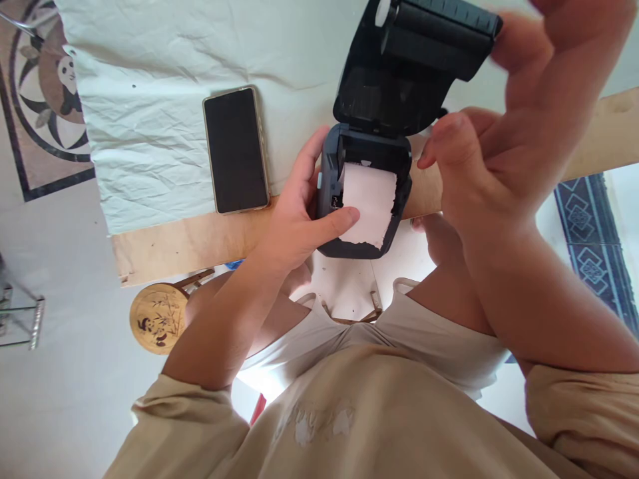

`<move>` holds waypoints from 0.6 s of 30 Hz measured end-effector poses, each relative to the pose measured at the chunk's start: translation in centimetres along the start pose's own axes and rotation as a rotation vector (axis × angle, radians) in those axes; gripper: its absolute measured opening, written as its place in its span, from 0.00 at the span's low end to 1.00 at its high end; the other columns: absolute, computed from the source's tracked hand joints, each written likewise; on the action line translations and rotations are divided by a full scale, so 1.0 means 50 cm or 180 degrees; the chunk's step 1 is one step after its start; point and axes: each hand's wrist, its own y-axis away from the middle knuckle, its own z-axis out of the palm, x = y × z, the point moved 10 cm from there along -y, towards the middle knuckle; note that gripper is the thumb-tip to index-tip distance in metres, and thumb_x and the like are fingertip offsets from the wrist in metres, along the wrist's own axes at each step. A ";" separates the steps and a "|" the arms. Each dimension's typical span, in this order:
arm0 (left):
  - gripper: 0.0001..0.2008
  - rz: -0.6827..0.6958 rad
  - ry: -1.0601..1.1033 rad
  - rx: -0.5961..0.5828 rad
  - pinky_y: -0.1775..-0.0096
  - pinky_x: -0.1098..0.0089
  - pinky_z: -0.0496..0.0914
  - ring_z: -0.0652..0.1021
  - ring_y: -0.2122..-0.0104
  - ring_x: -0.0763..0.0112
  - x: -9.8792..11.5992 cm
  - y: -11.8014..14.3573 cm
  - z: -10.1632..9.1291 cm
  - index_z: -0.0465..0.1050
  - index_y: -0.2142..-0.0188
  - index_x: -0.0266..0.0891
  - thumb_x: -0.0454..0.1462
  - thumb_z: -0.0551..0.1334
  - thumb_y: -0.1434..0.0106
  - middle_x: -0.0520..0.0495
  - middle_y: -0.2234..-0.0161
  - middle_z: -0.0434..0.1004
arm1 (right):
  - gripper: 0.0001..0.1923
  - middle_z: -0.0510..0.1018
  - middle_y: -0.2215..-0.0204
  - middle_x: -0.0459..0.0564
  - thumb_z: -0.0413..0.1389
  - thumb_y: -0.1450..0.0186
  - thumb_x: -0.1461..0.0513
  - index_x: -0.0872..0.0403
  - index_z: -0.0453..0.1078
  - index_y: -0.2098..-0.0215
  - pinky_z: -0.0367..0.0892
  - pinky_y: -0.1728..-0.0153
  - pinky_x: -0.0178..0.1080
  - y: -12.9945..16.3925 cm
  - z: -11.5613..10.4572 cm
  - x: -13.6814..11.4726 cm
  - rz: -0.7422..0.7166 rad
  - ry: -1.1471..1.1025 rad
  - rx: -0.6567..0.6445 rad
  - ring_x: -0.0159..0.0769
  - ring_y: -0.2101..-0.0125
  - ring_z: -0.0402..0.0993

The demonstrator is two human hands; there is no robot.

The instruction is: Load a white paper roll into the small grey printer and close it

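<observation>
My left hand (307, 206) grips a small black receipt printer (327, 193) from its left side. Its thumb rests on the white paper roll (372, 199) inside, whose loose end is torn and ragged. The printer's lid (382, 96) is swung up on its hinge, and a dark roller (434, 36) shows along its far edge. At the right of the lid is my right hand (499, 126), fingers apart, one blurred fingertip at the lid's corner. The right thumb sits near the hinge, with nothing visible in its grasp.
A dark-screened phone (237, 150) lies to the left on a pale, wrinkled cloth (160, 100) over a wooden table (200, 236). Below the table's near edge stands a round wooden stool (158, 318) with a panda picture. Patterned floor tiles (592, 226) show at right.
</observation>
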 end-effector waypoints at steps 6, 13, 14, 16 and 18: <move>0.41 -0.0031 0.0030 0.0063 0.52 0.62 0.74 0.76 0.50 0.57 -0.009 -0.003 -0.005 0.56 0.38 0.48 0.38 0.69 0.49 0.45 0.48 0.73 | 0.05 0.72 0.63 0.47 0.56 0.37 0.60 0.53 0.67 0.68 0.58 0.81 0.31 0.009 0.012 -0.009 -0.0332 0.0104 0.0022 0.23 0.73 0.64; 0.39 0.0058 0.0080 -0.0021 0.53 0.63 0.75 0.76 0.51 0.59 -0.013 -0.008 -0.008 0.56 0.40 0.49 0.38 0.70 0.50 0.46 0.49 0.73 | 0.13 0.63 0.47 0.50 0.59 0.42 0.65 0.52 0.66 0.59 0.64 0.79 0.30 0.028 0.059 0.021 -0.0100 0.0332 -0.0968 0.15 0.78 0.59; 0.39 0.0094 0.0104 -0.0090 0.54 0.64 0.75 0.77 0.51 0.59 -0.012 -0.008 -0.007 0.56 0.40 0.49 0.38 0.70 0.50 0.46 0.49 0.73 | 0.13 0.62 0.46 0.50 0.59 0.42 0.64 0.52 0.66 0.59 0.65 0.79 0.31 0.031 0.063 0.025 -0.0041 0.0323 -0.1033 0.17 0.75 0.62; 0.38 0.0202 0.0179 -0.0192 0.56 0.65 0.75 0.77 0.52 0.60 -0.005 -0.009 -0.004 0.58 0.42 0.49 0.39 0.70 0.50 0.47 0.50 0.72 | 0.11 0.61 0.45 0.50 0.59 0.41 0.62 0.52 0.65 0.60 0.65 0.79 0.31 0.035 0.067 0.028 0.0045 0.0184 -0.1074 0.21 0.71 0.65; 0.34 0.0268 0.0235 -0.0196 0.58 0.66 0.75 0.77 0.53 0.60 0.000 -0.008 -0.001 0.61 0.45 0.48 0.43 0.70 0.50 0.47 0.51 0.72 | 0.12 0.61 0.45 0.48 0.58 0.40 0.60 0.50 0.65 0.58 0.65 0.79 0.30 0.037 0.067 0.033 0.0162 -0.0044 -0.0994 0.23 0.70 0.66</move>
